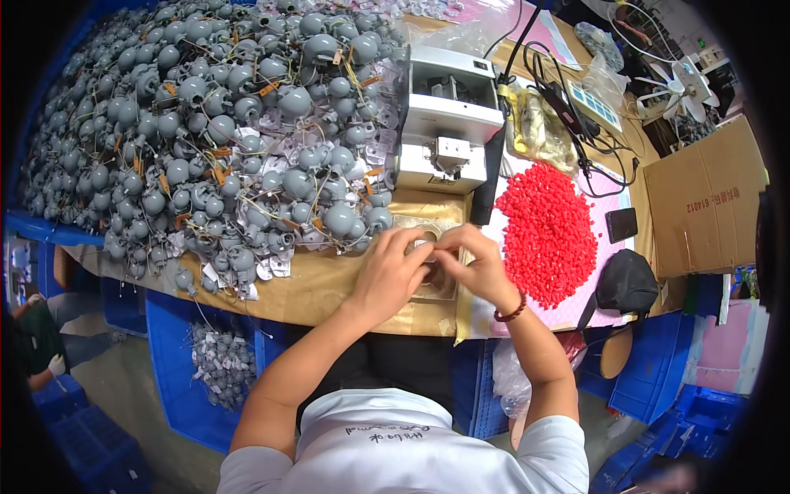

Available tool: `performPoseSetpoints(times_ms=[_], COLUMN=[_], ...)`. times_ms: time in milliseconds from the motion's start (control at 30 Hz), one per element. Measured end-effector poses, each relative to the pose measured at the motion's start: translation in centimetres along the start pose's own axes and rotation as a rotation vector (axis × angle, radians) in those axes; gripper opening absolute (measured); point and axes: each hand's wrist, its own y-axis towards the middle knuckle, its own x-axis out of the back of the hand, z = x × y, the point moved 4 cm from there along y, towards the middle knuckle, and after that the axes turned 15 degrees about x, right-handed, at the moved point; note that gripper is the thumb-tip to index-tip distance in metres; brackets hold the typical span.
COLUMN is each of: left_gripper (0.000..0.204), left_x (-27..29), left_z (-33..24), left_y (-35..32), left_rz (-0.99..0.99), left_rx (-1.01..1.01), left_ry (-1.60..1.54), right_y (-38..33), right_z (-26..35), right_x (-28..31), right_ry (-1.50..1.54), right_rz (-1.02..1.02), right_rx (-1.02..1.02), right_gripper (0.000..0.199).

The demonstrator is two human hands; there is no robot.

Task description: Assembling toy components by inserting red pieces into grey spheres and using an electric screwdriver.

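Note:
My two hands meet at the table's front edge, just below a white benchtop machine [448, 169]. My left hand [387, 276] is closed, its fingertips around a small whitish piece [420, 244] that is mostly hidden. From the other side my right hand [481, 270], with a beaded bracelet at the wrist, pinches thumb and fingers together at that piece. Whatever lies between the right fingertips is too small to make out. Under both hands lies a square plate [444, 290] with a round opening, partly covered by them.
Grey ball-shaped parts with wires and tags [296, 103] heap up at left. A pile of small red plastic pieces [550, 239] lies at right, beside a black pouch [627, 281], dark cables [568, 107] and a cardboard box [704, 202]. Blue bins [177, 387] stand below the table.

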Motion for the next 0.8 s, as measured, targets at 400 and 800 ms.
performPoseSetpoints(times_ms=[400,800], left_gripper=[0.055,0.067], left_x=[1.1,0.4], left_z=[5.5,2.7], left_y=[-7.5,-5.2], left_rz=[0.105,0.072], left_rx=[0.693,0.692], left_ry=[-0.955,-1.143], right_y=[-0.5,-0.4], right_z=[1.8,2.5], right_x=[-2.6,-2.8], right_ry=[-0.470,-0.554], right_rz=[0.179,0.214], right_rx=[0.343,0.288], right_gripper=[0.028,0.027])
